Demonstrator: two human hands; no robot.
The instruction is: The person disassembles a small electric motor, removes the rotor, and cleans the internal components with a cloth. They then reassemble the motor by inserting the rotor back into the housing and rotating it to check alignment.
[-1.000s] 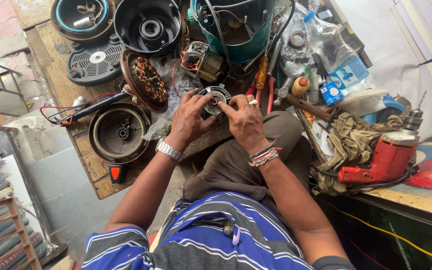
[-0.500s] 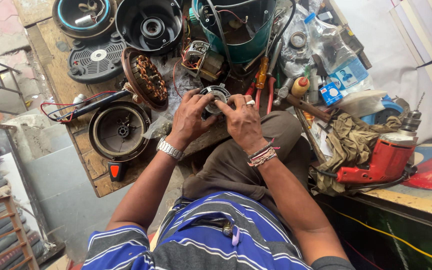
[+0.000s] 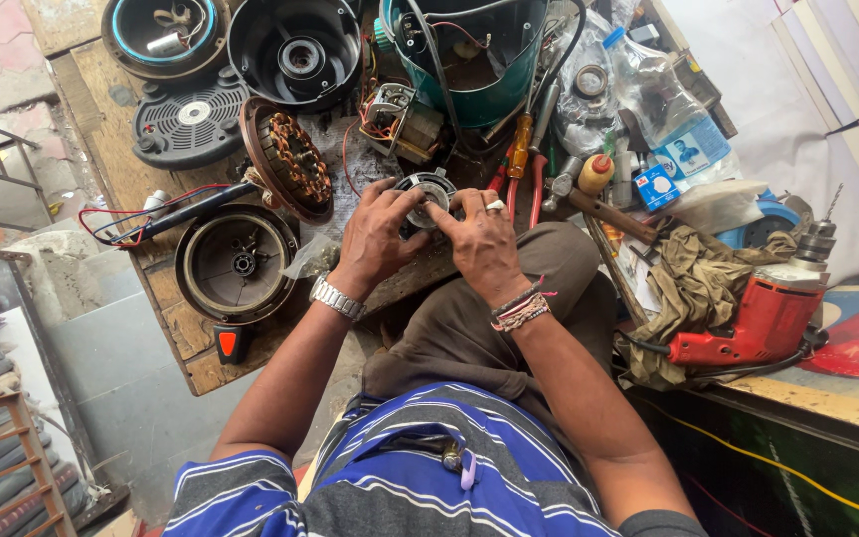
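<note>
Round motor part (image 3: 428,191) (bench-edge, crowded) gripped by both hands' fingers (image 3: 387,199).

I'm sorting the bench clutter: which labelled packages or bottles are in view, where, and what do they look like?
Plastic bottle: right of the hands, lying tilted, clear, blue cap, blue-and-white label.
Small box: just below the bottle, squarish, blue with red and white.
Small bottle: left of the box, yellowish, red cap.

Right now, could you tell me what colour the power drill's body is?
Red, with a grey chuck; the power drill shows best in the head view.
</note>
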